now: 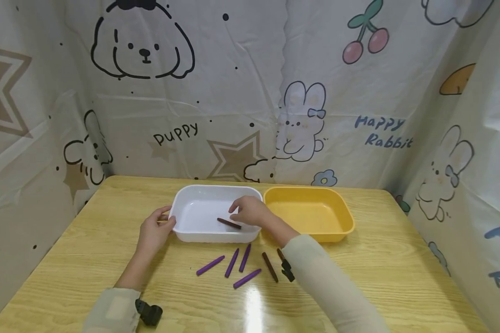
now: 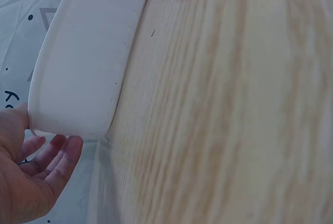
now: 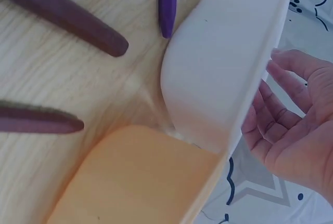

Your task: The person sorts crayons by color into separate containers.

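My left hand grips the left end of a white plastic bin, its thumb at the rim and its fingers against the outer wall. In the left wrist view, that hand and the bin's wall show up close. Over the bin's right half hovers my right hand, fingers loosely bent, nothing seen between them. Below it, a brown crayon lies inside the bin. The right wrist view shows the right hand past the bin's rim, thumb and forefinger apart.
A yellow bin stands against the white one's right side. In front lie several purple crayons and two brown ones, one crayon in plain sight, the other partly behind the right wrist. A printed cloth hangs behind the wooden table.
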Tool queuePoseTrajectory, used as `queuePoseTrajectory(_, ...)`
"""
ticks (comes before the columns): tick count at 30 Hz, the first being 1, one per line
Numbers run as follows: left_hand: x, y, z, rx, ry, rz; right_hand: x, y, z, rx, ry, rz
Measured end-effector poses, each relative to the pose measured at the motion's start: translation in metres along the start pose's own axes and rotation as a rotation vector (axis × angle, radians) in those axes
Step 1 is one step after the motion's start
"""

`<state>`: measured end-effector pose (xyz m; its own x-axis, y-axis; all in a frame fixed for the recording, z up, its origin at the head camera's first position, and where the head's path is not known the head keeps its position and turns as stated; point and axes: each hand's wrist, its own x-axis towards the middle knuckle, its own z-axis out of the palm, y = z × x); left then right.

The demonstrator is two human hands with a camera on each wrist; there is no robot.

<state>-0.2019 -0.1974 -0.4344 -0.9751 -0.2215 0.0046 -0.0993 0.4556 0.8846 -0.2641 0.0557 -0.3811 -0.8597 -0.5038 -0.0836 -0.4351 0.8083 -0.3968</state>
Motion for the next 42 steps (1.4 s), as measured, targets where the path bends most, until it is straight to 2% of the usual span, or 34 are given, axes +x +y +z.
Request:
queuePoseTrajectory(9, -0.001, 0.001, -0.001, -0.008, -0.004, -0.001, -0.016, 0.002, -0.013, 0.069, 0.013, -0.033)
queuePoseTrajectory(21, 0.000, 0.000, -0.001, -0.008, -0.009, 0.005, -0.052, 0.009, -0.032, 0.148, 0.083, -0.045)
queuePoseTrajectory(35, 0.001, -0.002, 0.000, -0.006, -0.001, 0.006, -0.089, 0.030, -0.035, 0.182, 0.137, -0.022)
queuePoseTrajectory(42, 0.002, -0.003, 0.000, -0.007, 0.003, 0.008, -0.106, 0.043, -0.030, 0.218, 0.111, 0.028)
